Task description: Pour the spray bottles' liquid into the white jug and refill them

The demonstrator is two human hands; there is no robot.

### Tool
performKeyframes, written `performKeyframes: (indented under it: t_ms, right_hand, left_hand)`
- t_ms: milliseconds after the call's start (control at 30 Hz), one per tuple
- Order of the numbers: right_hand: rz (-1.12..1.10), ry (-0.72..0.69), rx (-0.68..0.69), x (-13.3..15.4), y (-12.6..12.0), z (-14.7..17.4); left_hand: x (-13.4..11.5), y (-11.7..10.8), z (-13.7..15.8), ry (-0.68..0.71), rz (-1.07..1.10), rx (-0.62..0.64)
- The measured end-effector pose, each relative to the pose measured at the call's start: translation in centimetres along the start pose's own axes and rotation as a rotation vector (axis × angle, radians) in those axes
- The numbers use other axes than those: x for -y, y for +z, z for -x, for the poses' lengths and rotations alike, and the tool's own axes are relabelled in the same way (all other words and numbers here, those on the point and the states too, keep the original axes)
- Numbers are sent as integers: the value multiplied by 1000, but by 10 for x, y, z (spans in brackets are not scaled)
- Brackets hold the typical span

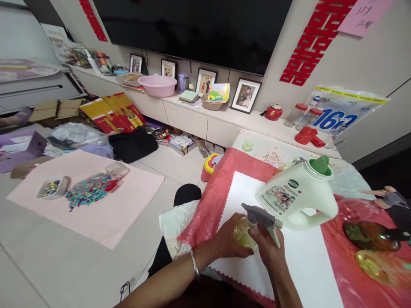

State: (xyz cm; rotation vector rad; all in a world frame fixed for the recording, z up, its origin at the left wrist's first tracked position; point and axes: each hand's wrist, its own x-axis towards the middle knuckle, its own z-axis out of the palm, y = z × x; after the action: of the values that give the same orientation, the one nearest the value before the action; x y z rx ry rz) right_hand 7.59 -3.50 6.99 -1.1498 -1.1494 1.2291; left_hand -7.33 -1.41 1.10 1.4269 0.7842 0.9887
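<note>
Head view: left grip [231, 238] and right grip [268, 244] clasp a spray bottle [246, 229] of seemingly yellowish liquid [244, 240].

Wall [362, 64]: pale panels are rising toward 2 o'clock.
Screen [192, 25]: it is hanging dark and wide at 12 o'clock.
Red strips [316, 42]: they are clinging at 2 o'clock and between 10 and 11, a pink note [366, 19] overlapping the first.
Cabinet [183, 115]: it is running low and white from 10 to 3 o'clock, framed photos [245, 96] standing on top.
Table [210, 205]: a red cover is draping it at 4 o'clock.
Floor [64, 265]: pale tiles are spreading at 8 o'clock.
</note>
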Motion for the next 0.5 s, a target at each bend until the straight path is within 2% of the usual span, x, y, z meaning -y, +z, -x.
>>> performKeyframes:
  t_ms: [133,267,367,500]
  right_hand:
    - [-32,-47,-41,5,2,0]
    - [-113,-180,-99,22,2,-9]
    - [-184,-307,-168,54,5,-17]
    - [-211,-467,-254,112,11,-29]
  left_hand:
    - [2,1,3,-25,13,1]
    - [3,2,4,-29,-5,9]
    - [3,2,4,-23,-28,7]
    - [-1,-1,5,-20,-41,25]
